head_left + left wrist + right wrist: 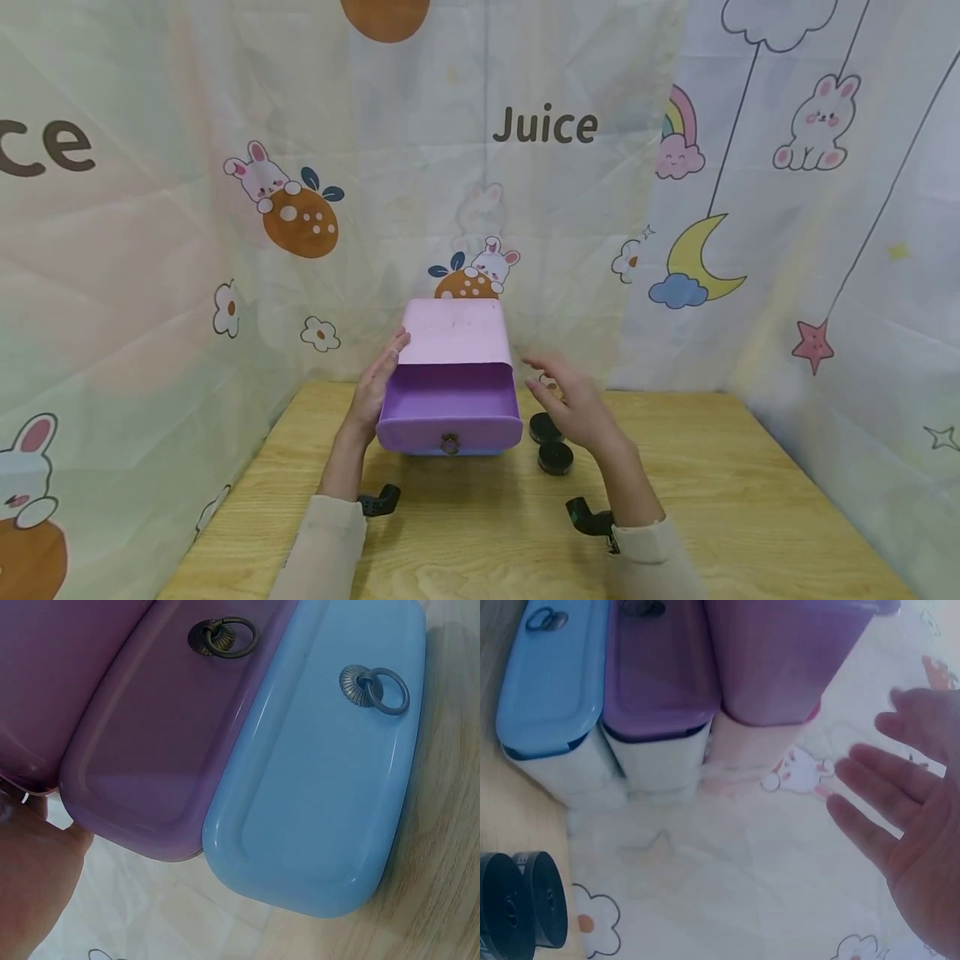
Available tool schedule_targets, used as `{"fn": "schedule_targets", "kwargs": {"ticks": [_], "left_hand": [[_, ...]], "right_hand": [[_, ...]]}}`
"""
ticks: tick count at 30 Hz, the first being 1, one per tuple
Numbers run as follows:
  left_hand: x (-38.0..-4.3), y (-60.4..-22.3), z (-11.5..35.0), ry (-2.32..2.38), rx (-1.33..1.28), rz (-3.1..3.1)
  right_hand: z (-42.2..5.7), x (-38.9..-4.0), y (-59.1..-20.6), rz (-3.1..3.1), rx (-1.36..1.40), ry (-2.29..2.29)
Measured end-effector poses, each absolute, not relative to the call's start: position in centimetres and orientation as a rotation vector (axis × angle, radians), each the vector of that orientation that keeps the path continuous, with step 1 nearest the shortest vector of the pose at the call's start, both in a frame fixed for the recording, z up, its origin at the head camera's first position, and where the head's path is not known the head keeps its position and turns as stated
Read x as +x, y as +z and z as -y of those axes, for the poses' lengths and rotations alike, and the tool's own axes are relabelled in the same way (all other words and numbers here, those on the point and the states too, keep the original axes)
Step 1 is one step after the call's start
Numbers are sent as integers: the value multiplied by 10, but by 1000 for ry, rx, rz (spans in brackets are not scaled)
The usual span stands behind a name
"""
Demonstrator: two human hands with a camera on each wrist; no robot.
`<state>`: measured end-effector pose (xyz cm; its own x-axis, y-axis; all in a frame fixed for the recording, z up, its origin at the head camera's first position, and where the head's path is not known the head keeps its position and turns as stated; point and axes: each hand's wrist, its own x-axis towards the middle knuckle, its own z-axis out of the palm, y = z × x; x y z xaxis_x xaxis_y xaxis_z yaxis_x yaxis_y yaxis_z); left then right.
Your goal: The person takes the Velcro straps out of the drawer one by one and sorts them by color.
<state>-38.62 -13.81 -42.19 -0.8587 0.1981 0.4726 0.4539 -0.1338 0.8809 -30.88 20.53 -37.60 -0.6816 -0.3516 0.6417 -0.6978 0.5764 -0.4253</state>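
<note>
A small chest of drawers with a pink top [453, 332] stands on the table. Its purple top drawer [416, 433] is pulled out, and no contents show inside. Below it, the left wrist view shows a second purple drawer [161, 742] and a blue drawer [319, 772], both closed, with metal ring pulls. My left hand [369, 392] rests along the chest's left side, fingers extended. Off the right side, my right hand [577, 408] hovers with fingers spread, holding nothing. In the right wrist view, a gap separates this hand [922, 802] from the chest.
Two black round flat objects [556, 458] sit on the wooden table [465, 533] to the right of the chest, below my right hand. A printed cloth [375, 208] hangs close behind the chest and along both sides.
</note>
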Motion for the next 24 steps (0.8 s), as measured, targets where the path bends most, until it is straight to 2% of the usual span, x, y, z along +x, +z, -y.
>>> {"fn": "schedule_targets", "kwargs": {"ticks": [12, 24], "left_hand": [[-386, -422, 137, -2108, -757, 1944], [-385, -421, 137, -2121, -748, 1937]], "right_hand": [[-182, -290, -367, 2302, 1002, 895], [-162, -275, -364, 2403, 1028, 589]]}}
